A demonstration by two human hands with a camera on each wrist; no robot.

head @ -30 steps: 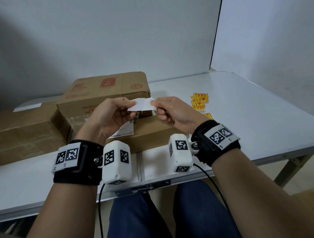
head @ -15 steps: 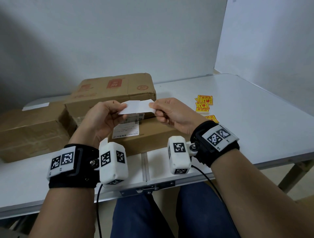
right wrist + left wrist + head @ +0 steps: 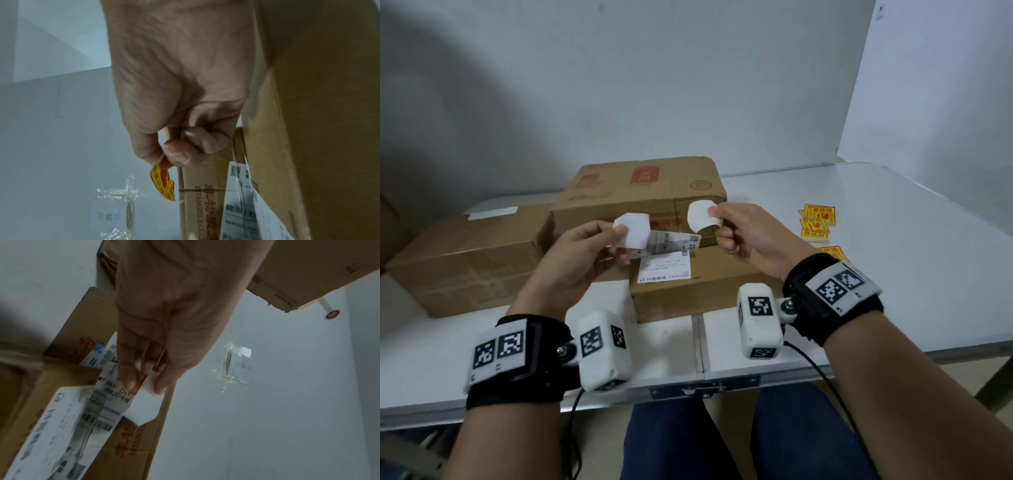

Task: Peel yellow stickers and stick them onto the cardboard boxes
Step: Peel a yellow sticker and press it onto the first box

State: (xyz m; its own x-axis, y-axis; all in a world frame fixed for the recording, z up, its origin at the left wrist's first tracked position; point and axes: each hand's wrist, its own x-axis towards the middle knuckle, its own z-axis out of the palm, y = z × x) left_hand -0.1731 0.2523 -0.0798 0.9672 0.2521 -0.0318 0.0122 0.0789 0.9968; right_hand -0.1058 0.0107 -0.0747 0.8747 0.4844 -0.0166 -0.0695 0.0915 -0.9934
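My right hand [image 3: 717, 222] pinches a peeled yellow sticker [image 3: 700, 219] between thumb and forefinger; the head view shows its white back, the right wrist view its yellow and red printed face [image 3: 163, 183]. My left hand [image 3: 619, 233] pinches the white backing paper [image 3: 633, 233], which the left wrist view shows as plain white [image 3: 144, 405]. The two pieces are held apart in the air above a small cardboard box [image 3: 705, 287] with a white shipping label [image 3: 664, 270]. A larger box [image 3: 640, 185] stands behind it and a long box [image 3: 465, 260] at the left.
Several more yellow stickers [image 3: 816, 222] lie in a loose pile on the white table [image 3: 893, 274] to the right of the boxes. A white wall runs behind the table. My knees are under the table's front edge.
The hands held one white piece together before; now they have pulled apart, the sticker staying in the right hand and the backing in the left. Both hands rose slightly.
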